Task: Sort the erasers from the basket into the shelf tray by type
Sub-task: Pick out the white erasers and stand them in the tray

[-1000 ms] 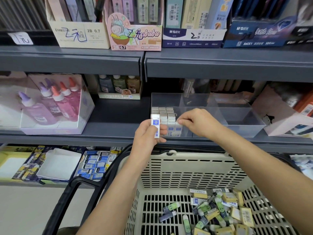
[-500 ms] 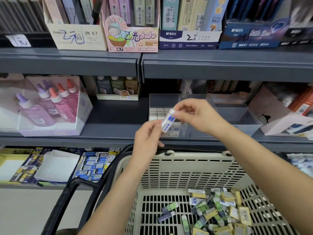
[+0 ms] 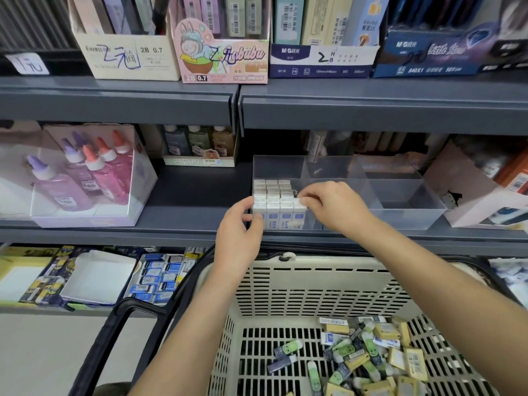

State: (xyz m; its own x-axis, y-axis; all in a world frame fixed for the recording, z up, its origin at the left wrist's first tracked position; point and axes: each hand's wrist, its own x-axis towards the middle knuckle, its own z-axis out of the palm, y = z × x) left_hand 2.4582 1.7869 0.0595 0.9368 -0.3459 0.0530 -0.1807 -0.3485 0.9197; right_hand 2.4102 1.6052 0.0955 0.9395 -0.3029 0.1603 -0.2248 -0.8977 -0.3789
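**Grey shelf (image 3: 185, 195): sorting check**

We are finding the clear tray (image 3: 405, 224) holding upright, blue-sleeved white erasers (image 3: 273, 195) in its left compartment. The basket (image 3: 314, 287) below is holding loose erasers (image 3: 368, 352), mostly green and yellow. The eraser (image 3: 298, 217) carried mid-air a moment ago is now standing at the front row's right end, the right hand (image 3: 334, 208) pinching its top. The left hand (image 3: 238, 230), loosely curled, is gripping nothing.

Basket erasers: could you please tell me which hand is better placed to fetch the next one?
Probably the left hand: it holds no eraser, beside the tray corner. The right hand is pinching a white eraser into the tray's row, though the basket pile lies nearer it.
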